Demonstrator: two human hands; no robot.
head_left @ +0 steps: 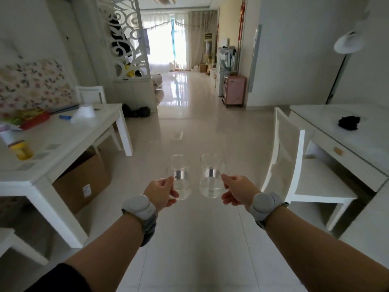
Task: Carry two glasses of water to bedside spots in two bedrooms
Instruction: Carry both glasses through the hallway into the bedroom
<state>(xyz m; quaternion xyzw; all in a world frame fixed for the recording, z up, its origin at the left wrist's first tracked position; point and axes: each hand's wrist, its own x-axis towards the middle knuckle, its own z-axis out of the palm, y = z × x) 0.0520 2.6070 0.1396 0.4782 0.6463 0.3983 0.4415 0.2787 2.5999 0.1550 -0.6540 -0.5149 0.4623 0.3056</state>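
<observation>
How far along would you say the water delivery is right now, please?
Done: the left glass and right glass hold water and are lifted. In hand: the left hand grips one, the right hand the other, above the tiled floor. Left: no bed is in view, so both bedside drop-offs remain.

Fingers (173, 194) partly hidden behind left glass (181, 183) (right likewise); left table (63, 142) cut by edge.
</observation>
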